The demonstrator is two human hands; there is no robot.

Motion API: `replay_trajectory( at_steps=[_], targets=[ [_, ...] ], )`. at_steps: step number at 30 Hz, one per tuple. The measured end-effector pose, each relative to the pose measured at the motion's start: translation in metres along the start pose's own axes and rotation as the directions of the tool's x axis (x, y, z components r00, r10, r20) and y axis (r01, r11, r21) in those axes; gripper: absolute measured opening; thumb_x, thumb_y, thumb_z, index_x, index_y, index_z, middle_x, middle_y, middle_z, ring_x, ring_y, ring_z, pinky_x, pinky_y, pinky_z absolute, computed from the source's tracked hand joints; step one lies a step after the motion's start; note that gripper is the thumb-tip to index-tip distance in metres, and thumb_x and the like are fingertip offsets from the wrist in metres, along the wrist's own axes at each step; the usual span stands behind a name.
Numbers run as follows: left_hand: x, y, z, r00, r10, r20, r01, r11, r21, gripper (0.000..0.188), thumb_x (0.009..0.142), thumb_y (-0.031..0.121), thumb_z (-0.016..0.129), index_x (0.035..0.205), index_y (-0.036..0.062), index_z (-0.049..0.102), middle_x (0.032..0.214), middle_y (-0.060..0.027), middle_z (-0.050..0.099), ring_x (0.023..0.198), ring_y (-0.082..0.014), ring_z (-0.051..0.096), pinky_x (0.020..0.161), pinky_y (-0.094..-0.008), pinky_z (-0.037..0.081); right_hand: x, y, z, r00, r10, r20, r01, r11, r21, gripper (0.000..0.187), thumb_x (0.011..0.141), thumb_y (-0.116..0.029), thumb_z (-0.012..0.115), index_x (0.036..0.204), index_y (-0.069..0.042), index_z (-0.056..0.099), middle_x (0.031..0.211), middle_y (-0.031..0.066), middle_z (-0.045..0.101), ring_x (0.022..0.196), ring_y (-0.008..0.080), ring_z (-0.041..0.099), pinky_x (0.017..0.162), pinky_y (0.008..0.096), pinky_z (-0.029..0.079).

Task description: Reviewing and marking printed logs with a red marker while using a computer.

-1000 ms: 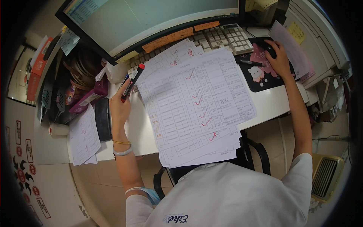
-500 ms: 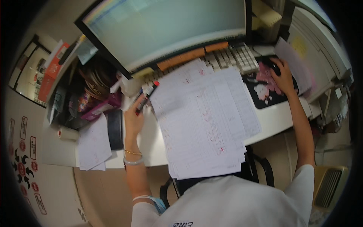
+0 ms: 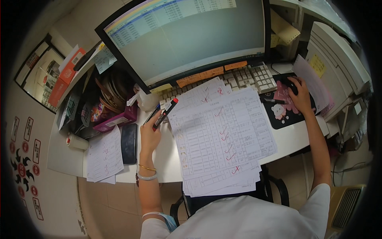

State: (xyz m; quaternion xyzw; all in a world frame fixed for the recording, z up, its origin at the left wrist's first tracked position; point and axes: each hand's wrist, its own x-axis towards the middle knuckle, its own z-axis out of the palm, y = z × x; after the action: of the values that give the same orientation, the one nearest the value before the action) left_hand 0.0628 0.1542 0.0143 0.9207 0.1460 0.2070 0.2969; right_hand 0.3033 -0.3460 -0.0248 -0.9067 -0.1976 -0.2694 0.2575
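Observation:
My left hand (image 3: 150,137) is closed around a black marker with a red end (image 3: 166,113), held tilted above the desk beside the papers. A second slim dark pen (image 3: 152,112) lies along the same hand; whether the fingers grip it too is unclear. My right hand (image 3: 302,97) rests curled over a black mouse (image 3: 293,85) on a dark mouse pad (image 3: 283,122) with a pink and white bear print. Between my arms lies a stack of printed sheets (image 3: 211,147) with red check marks, covering part of the keyboard (image 3: 260,79) and overhanging the desk's front edge.
A large monitor (image 3: 199,47) stands behind the keyboard. Another pen (image 3: 275,102) lies on the mouse pad. To the left are marked sheets (image 3: 104,157), a dark flat case (image 3: 129,144), a purple box (image 3: 116,120) and a paper roll (image 3: 76,141). A printer-like machine (image 3: 336,59) stands right.
The whole view has shifted, so the desk appears lower and slightly further right. Print on the sheets and screen is sharper. Both hands keep their holds on the marker and mouse.

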Motion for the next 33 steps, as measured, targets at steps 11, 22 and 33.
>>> replay_trajectory(
  at_steps=[11, 22, 33],
  targets=[
    [-0.003, -0.013, 0.004, 0.999, 0.035, -0.015, -0.036, 0.998, -0.042, 0.061, 0.073, -0.012, 0.051, 0.126, 0.0167, 0.062, 0.088, -0.0208, 0.066, 0.059, -0.0185, 0.052, 0.062, -0.028, 0.044, -0.005, 0.004, 0.0, 1.0, -0.016, -0.009, 0.016, 1.0, -0.011, 0.041, 0.082, -0.015, 0.065, 0.123, -0.016, 0.059, 0.125, 0.0179, 0.052, 0.114, 0.0378, 0.053, 0.097, 0.0413, 0.044],
    [0.007, -0.02, 0.001, 1.0, 0.005, 0.01, -0.005, 1.0, -0.019, 0.056, 0.079, -0.009, 0.057, 0.129, 0.0172, 0.06, 0.083, -0.011, 0.067, 0.06, -0.0079, 0.042, 0.059, -0.0233, 0.041, 0.003, 0.009, 0.006, 1.0, -0.004, 0.005, 0.004, 1.0, -0.014, 0.04, 0.085, -0.022, 0.064, 0.124, -0.021, 0.059, 0.124, 0.0189, 0.053, 0.111, 0.0374, 0.056, 0.095, 0.0401, 0.046],
    [0.002, -0.02, 0.004, 1.0, -0.01, 0.015, 0.01, 1.0, 0.025, 0.055, 0.08, -0.008, 0.058, 0.129, 0.0158, 0.06, 0.083, -0.0082, 0.067, 0.06, -0.0075, 0.042, 0.059, -0.0225, 0.041, -0.002, 0.013, 0.006, 1.0, -0.01, 0.015, 0.011, 0.998, -0.058, 0.04, 0.085, -0.024, 0.064, 0.124, -0.023, 0.059, 0.125, 0.0176, 0.053, 0.111, 0.0364, 0.057, 0.094, 0.0399, 0.047]
  ],
)
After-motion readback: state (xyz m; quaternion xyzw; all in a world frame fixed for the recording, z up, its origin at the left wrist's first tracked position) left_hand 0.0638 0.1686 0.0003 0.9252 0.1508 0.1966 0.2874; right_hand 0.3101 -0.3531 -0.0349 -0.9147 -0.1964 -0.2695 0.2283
